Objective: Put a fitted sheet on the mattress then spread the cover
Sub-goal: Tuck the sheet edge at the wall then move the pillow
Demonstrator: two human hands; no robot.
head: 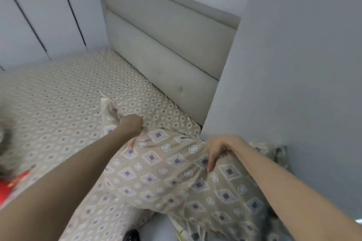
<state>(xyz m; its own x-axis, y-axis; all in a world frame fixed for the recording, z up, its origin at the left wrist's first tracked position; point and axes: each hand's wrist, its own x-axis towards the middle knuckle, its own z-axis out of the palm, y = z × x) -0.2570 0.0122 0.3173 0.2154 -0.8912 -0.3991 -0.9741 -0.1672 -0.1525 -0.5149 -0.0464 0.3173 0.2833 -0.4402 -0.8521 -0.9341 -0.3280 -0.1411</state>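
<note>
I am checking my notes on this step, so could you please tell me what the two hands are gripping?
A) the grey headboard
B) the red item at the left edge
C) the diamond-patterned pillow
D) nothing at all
C: the left hand and the right hand both have fingers curled into the diamond-patterned pillow, held near the headboard.

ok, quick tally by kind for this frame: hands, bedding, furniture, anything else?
hands: 2, left hand and right hand
pillow: 1, gripped by both hands
fitted sheet: 1
headboard: 1
unidentified: 3, red item, black object, grey-patterned fabric partly hidden behind the pillow
total: 8
</note>
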